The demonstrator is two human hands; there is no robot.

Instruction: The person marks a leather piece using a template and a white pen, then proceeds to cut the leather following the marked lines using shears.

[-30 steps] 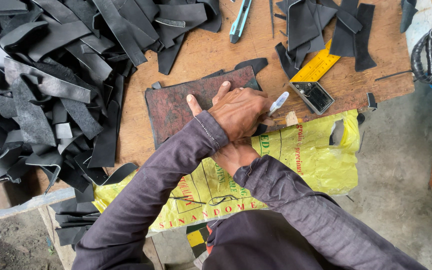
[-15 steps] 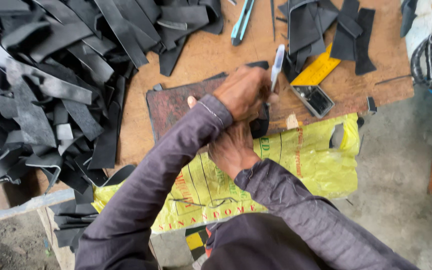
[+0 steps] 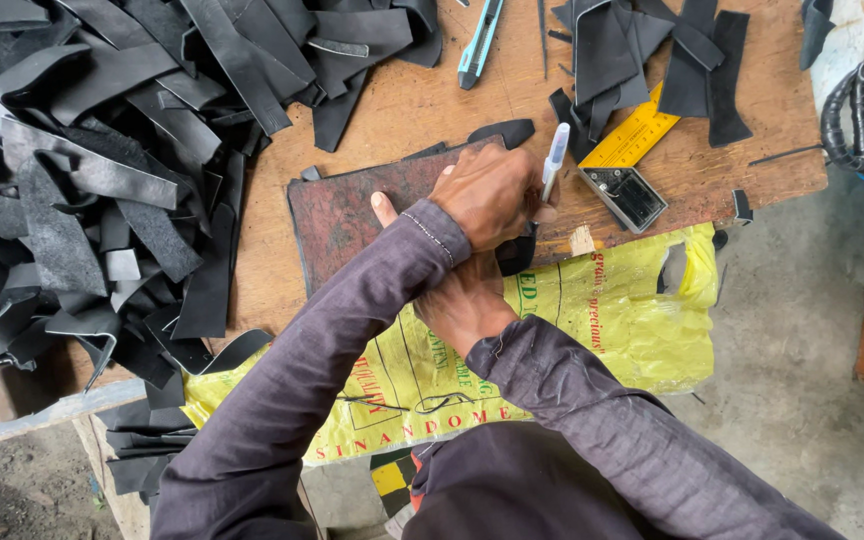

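Observation:
My left hand (image 3: 492, 195) crosses over my right and is shut on a white pen (image 3: 556, 158), held nearly upright at the right edge of a reddish-brown board (image 3: 352, 215). A black leather piece (image 3: 505, 131) lies on that board, mostly hidden under my hands. My right hand (image 3: 462, 305) sits beneath my left forearm, at the board's near edge. One finger (image 3: 383, 207) shows past the sleeve, pressing on the board. I cannot see what the right hand's other fingers hold.
A big heap of black leather strips (image 3: 102, 170) covers the left of the wooden table (image 3: 402, 110). More black pieces (image 3: 642, 50), a yellow square ruler (image 3: 632, 135), and a teal utility knife (image 3: 479, 40) lie at the back. A yellow sack (image 3: 612, 320) hangs off the front edge.
My left hand has slid right across the board and closed its spread fingers. The pen has gone from slanted low to nearly upright.

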